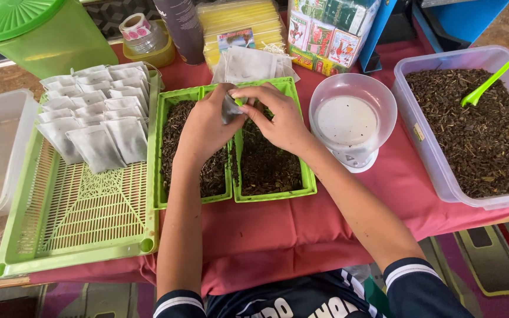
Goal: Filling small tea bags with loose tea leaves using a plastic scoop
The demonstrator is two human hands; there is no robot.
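Pinching a small grey sachet [230, 109] between both hands, left hand [204, 126] curled tight around its left edge, right hand [278, 121] gripping from the right, something green pressed against the mouth. Held just above the divider between the two green trays [272, 194] of dark leaf. Risky spot: tilt too far and leaf spills over the tray rim onto the red cloth [278, 235]. Squeeze too hard and thin fabric probably tears or buckles. Overfill and likely no clean closing. Filled sachets [98, 118] stacked left on the slatted tray [78, 224], near enough for a swinging left elbow to knock. White bowl [351, 121] right, near the right wrist, easily bumped. Big tub [478, 126] far right, green scoop [484, 87] resting inside.
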